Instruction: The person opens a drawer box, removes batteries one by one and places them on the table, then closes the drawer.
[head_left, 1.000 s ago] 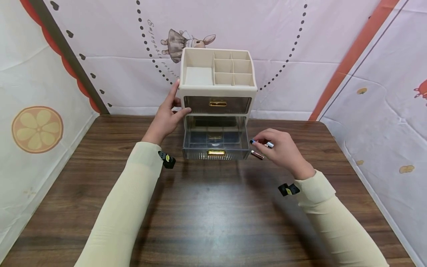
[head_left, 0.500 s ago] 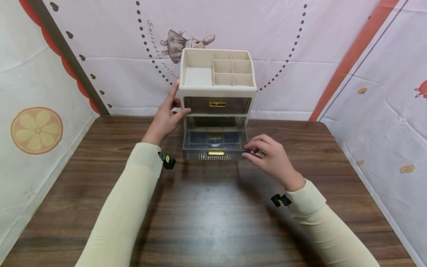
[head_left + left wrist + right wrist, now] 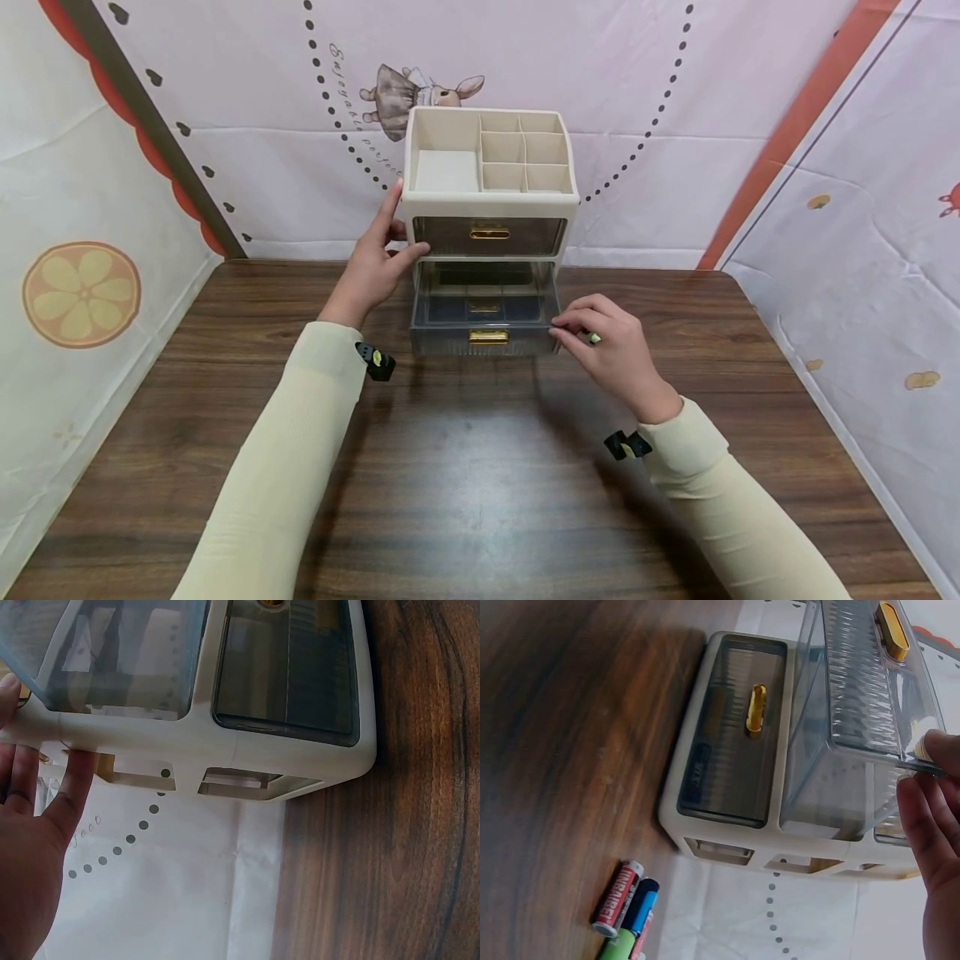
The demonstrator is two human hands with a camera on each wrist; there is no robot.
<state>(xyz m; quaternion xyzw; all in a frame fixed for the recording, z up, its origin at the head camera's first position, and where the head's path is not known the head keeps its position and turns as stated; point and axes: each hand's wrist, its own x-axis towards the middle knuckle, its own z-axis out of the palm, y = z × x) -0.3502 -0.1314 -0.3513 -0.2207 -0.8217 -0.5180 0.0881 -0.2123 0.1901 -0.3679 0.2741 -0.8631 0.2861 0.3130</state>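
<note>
A cream desktop drawer organizer point(image 3: 491, 200) stands on the table with its middle drawer point(image 3: 450, 340), clear with a gold handle, pulled out. My left hand point(image 3: 371, 262) grips the organizer's left side, thumb on the front frame and fingers at the side wall. At the drawer's front right corner, my right hand point(image 3: 611, 346) pinches the rim between thumb and fingers. Beside the organizer, in the right wrist view, lie a red-labelled battery point(image 3: 618, 898), a blue and green one point(image 3: 641, 906) and part of another red one; the right hand mostly hides them in the head view.
Divided compartments point(image 3: 523, 150) form the organizer's top. An upper drawer point(image 3: 450, 237) and a lower drawer point(image 3: 731, 735) are closed. The wooden table point(image 3: 465, 483) spreads in front, and a printed cloth point(image 3: 637, 75) hangs close behind.
My right hand has left the batteries, moved left and taken hold of the drawer's corner. The drawer front has shifted slightly toward the organizer. The left hand has stayed put.
</note>
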